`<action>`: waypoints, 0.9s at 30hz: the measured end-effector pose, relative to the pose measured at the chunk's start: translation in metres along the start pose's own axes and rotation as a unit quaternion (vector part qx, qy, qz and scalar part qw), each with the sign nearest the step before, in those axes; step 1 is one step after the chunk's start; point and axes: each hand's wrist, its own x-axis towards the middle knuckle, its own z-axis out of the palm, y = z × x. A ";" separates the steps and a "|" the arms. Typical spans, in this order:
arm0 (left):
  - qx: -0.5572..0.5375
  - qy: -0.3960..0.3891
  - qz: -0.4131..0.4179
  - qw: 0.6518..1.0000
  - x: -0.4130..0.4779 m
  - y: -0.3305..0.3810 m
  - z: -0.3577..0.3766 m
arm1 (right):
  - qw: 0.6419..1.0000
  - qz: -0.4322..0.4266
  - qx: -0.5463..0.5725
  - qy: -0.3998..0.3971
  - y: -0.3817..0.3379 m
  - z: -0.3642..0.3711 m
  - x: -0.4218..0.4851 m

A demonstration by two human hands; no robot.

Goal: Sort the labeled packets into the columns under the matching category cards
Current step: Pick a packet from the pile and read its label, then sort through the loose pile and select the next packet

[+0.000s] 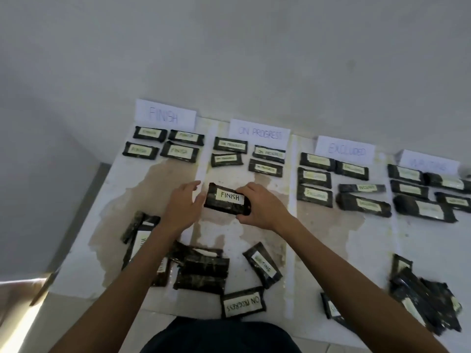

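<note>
Packet marked FINISH [227, 202]: gripped at its right end by the right hand [262, 207], held below the ON PROGRESS card [259, 132] rows; left hand [182, 205] relaxed, fingers spread beside it. Filed: four under the FINISH card [165, 115]. Outstanding: loose packets [201, 271] nearest the person

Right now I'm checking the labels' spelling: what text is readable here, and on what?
"FINISH": white label on the black wrapped packet gripped by the right hand.
"FINISH": far-left white paper card.
"FINISH": sorted packets under that card.
"ON PROGRESS": second white card.
"EXCLUDED": third white card.
"WAITING": tilted loose packet.
"ON PROGRESS": nearest loose packet, upside down.
Fourth white card, rightmost packets: too blurred.
</note>
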 end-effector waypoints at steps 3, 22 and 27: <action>0.040 0.022 -0.020 0.999 0.011 -0.035 -0.026 | 1.000 0.007 0.015 0.002 -0.021 0.016 0.040; 0.091 -0.015 -0.105 0.990 0.068 -0.136 -0.062 | 0.997 0.034 -0.053 -0.039 -0.072 0.093 0.201; 0.081 -0.001 -0.088 0.993 0.069 -0.145 -0.062 | 0.997 0.033 -0.069 -0.011 -0.071 0.100 0.199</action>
